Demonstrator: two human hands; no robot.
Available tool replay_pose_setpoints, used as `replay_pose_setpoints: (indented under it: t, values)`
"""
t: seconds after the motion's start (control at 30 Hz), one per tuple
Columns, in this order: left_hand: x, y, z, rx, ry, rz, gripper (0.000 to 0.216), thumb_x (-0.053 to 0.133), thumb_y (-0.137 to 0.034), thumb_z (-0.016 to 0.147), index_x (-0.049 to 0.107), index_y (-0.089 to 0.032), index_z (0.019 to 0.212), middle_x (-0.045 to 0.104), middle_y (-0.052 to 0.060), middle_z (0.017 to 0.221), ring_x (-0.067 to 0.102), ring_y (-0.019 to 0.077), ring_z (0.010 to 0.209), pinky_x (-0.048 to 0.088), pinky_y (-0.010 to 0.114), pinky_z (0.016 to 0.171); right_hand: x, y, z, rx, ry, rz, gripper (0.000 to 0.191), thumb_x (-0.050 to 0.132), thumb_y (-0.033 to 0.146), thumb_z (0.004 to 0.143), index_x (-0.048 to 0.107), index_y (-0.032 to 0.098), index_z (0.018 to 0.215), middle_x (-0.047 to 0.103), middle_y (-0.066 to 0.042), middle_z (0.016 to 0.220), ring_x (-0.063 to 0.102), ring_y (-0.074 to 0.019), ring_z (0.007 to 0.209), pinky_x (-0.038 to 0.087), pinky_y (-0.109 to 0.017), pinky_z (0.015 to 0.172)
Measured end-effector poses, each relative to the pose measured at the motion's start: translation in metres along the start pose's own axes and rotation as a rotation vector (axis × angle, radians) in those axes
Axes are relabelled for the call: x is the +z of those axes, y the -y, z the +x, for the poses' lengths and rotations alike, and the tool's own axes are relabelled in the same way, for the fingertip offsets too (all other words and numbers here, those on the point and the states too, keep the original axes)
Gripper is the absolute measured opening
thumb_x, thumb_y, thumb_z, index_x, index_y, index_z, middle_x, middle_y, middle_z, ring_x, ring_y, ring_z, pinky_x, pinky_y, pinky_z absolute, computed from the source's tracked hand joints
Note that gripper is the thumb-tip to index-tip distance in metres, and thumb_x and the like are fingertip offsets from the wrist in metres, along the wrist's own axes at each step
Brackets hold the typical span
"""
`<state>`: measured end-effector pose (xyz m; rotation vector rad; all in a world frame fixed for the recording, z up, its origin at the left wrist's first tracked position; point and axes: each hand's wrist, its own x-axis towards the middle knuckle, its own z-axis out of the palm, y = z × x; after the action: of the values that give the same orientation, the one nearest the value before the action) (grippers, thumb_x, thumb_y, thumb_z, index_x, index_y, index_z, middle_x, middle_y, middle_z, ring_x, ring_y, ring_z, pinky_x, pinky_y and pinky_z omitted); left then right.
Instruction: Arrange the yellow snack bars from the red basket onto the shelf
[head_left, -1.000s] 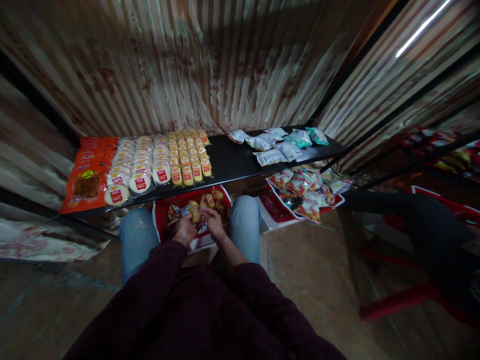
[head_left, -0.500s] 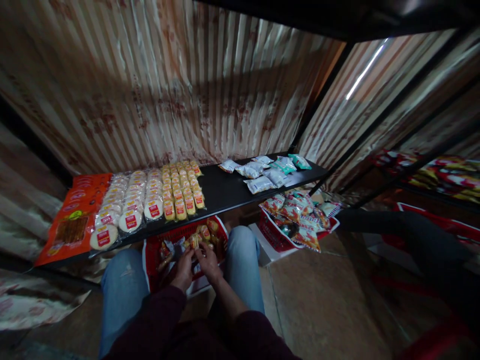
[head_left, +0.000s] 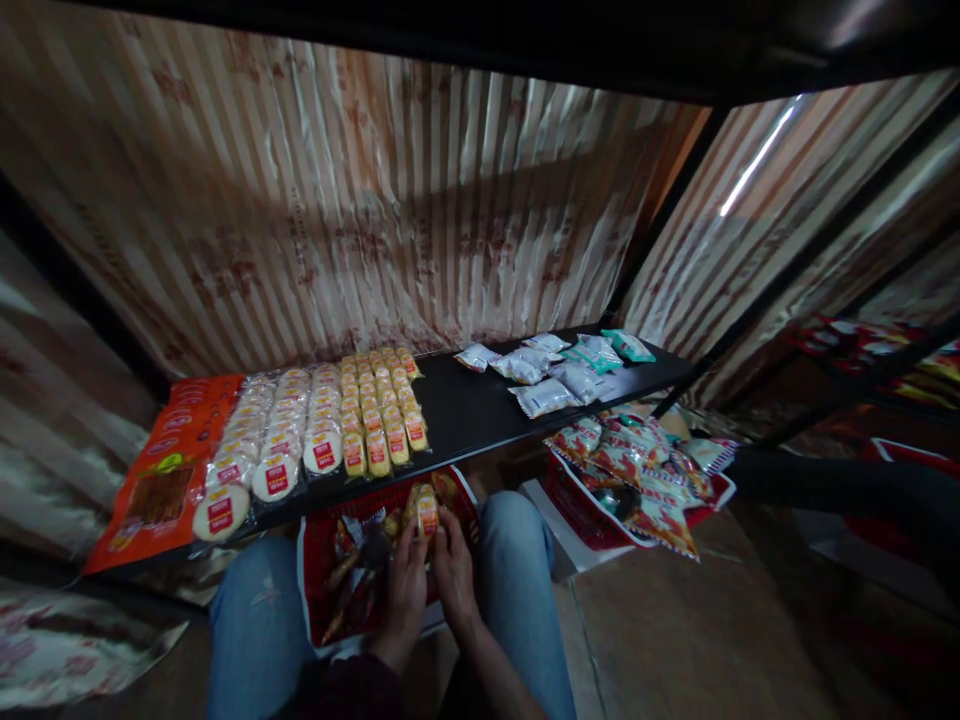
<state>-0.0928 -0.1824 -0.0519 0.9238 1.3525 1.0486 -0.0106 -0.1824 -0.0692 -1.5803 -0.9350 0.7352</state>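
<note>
My left hand [head_left: 406, 585] and my right hand [head_left: 454, 565] are close together above a red basket [head_left: 315, 590] that stands between my knees. Both hands grip small yellow snack packs [head_left: 424, 507] with red labels, lifted just over the basket's far end. More wrapped snacks lie in the basket. Right beyond it is a low black shelf [head_left: 469, 415], where several rows of the same yellow packs [head_left: 379, 415] lie next to rows of round white cakes [head_left: 274, 440].
Orange packets [head_left: 169, 470] lie at the shelf's left end, white and green pouches [head_left: 559, 365] at its right end. A second red basket [head_left: 637, 480] heaped with red snack bags sits on the floor to the right. A dark upper shelf hangs overhead, and a striped curtain is behind.
The view has dipped under the upper shelf. My hands have lifted the yellow packs out of the basket toward the shelf's front edge.
</note>
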Motion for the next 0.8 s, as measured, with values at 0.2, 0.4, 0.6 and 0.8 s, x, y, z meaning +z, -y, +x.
replay_pose_setpoints:
  t: [0.2, 0.4, 0.6, 0.8]
  values:
    - [0.010, -0.011, -0.008, 0.091, -0.036, 0.067, 0.045, 0.048, -0.036, 0.089, 0.057, -0.017, 0.128, 0.054, 0.013, 0.143, 0.046, 0.0242, 0.137, 0.030, 0.040, 0.118, -0.005, 0.013, -0.004, 0.051, -0.027, 0.080, 0.049, 0.044, 0.050, 0.088, 0.062, 0.018, 0.121, 0.066, -0.013, 0.127, 0.061, -0.0257, 0.118, 0.044, -0.043, 0.107]
    - [0.013, -0.042, -0.011, 0.234, 0.022, 0.167, 0.035, 0.042, -0.029, 0.093, 0.060, -0.018, 0.122, 0.059, 0.011, 0.135, 0.052, 0.0214, 0.129, 0.036, 0.040, 0.114, -0.012, 0.037, 0.007, 0.063, -0.045, 0.142, 0.048, 0.045, 0.047, 0.088, 0.059, 0.017, 0.124, 0.064, -0.013, 0.127, 0.059, -0.0245, 0.117, 0.043, -0.043, 0.107]
    - [0.026, -0.066, 0.002, 0.333, 0.028, 0.246, 0.033, 0.042, -0.027, 0.093, 0.066, -0.019, 0.115, 0.064, 0.010, 0.125, 0.056, 0.0213, 0.120, 0.042, 0.039, 0.108, -0.019, 0.054, 0.026, 0.012, -0.068, 0.179, 0.044, 0.049, 0.041, 0.087, 0.060, 0.016, 0.121, 0.065, -0.011, 0.125, 0.060, -0.0228, 0.114, 0.045, -0.040, 0.105]
    - [0.041, -0.081, 0.013, 0.343, 0.015, 0.298, 0.036, 0.041, -0.025, 0.092, 0.068, -0.020, 0.115, 0.065, 0.009, 0.120, 0.057, 0.0207, 0.116, 0.042, 0.038, 0.107, -0.025, 0.062, 0.047, -0.015, -0.083, 0.157, 0.041, 0.048, 0.039, 0.088, 0.062, 0.019, 0.120, 0.067, -0.009, 0.122, 0.063, -0.0218, 0.110, 0.048, -0.039, 0.101]
